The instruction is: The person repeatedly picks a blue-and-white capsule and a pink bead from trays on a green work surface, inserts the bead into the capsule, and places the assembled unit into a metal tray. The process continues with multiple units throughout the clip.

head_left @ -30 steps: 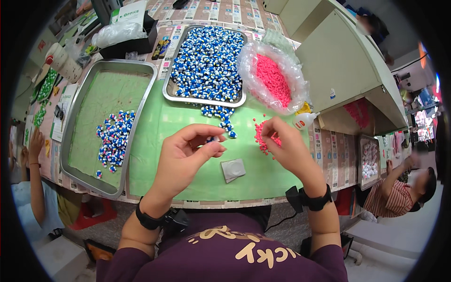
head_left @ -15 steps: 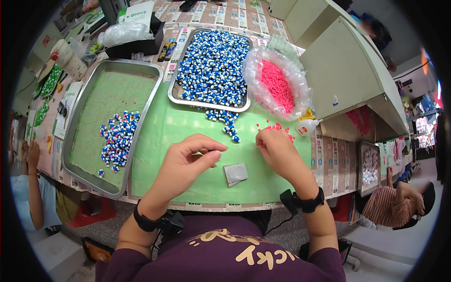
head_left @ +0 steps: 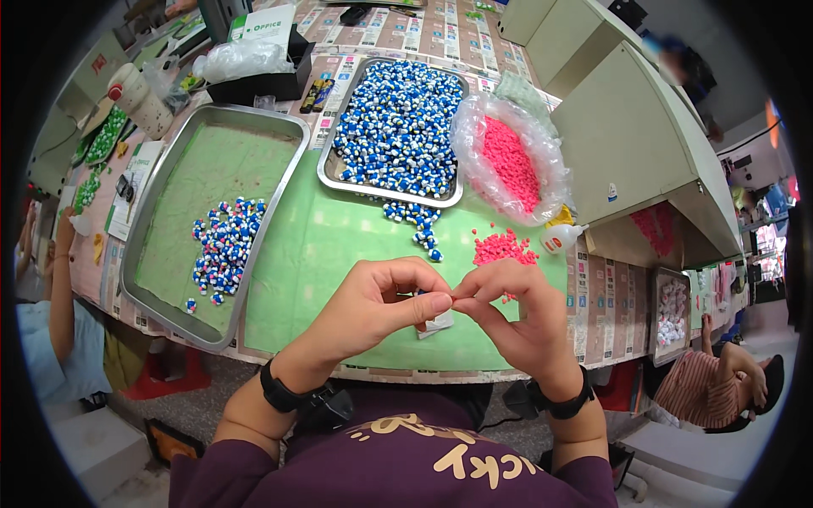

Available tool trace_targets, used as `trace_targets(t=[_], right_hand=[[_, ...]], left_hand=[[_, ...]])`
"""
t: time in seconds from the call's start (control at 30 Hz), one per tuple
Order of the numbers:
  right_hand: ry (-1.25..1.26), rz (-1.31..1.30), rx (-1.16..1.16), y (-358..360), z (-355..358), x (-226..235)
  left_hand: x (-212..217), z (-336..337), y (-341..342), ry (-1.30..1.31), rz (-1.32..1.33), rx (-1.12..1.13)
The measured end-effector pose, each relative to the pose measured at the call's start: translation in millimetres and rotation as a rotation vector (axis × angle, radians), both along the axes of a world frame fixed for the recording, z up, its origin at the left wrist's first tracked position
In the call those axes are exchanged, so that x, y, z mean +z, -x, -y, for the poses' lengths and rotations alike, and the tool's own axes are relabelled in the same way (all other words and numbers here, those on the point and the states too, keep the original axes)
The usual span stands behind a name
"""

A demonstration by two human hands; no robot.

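Over the green mat (head_left: 292, 288), my two hands meet fingertip to fingertip. My left hand (head_left: 373, 305) is closed in a pinch, with a bit of a small blue-and-white piece (head_left: 420, 293) peeking out between finger and thumb. Thumb and forefinger of my right hand (head_left: 521, 309) pinch a tiny pink piece (head_left: 454, 298) close to the left fingertips. Beneath them lies a flat grey square block (head_left: 435, 326), partly covered by my left thumb. Just beyond my right hand is a loose heap of pink pieces (head_left: 501, 246). A trail of blue-and-white pieces (head_left: 419, 222) runs toward me from the far tray.
A metal tray (head_left: 324, 173) heaped with blue-and-white pieces stands ahead, beside a clear bag (head_left: 555, 157) of pink pieces. Another tray (head_left: 298, 135) at left holds pieces with pink bits. A white squeeze bottle (head_left: 559, 239) and beige cabinet (head_left: 631, 140) are at right. Other people sit at both sides.
My right hand has come from the pink heap toward my left hand with a tiny pink piece. My left hand has moved slightly right and nearer, now partly over the grey block.
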State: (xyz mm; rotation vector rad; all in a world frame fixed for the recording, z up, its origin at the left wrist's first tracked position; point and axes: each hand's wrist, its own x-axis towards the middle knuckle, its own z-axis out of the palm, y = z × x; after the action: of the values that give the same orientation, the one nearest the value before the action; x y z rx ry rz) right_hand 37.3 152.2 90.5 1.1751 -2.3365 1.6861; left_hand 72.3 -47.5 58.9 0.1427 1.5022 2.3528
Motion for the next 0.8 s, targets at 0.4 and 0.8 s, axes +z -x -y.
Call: trace_targets(t=[0.4, 0.8], right_hand=[[0.34, 0.575, -0.009, -12.1, 8.1, 2.7], [0.161, 0.41, -0.067, -4.0, 8.5, -1.1]], left_hand=[[-1.6, -16.2, -7.4, 0.312, -0.521, 0.388], [-1.2, -16.1, -6.8, 0.441, -0.473, 0.439]])
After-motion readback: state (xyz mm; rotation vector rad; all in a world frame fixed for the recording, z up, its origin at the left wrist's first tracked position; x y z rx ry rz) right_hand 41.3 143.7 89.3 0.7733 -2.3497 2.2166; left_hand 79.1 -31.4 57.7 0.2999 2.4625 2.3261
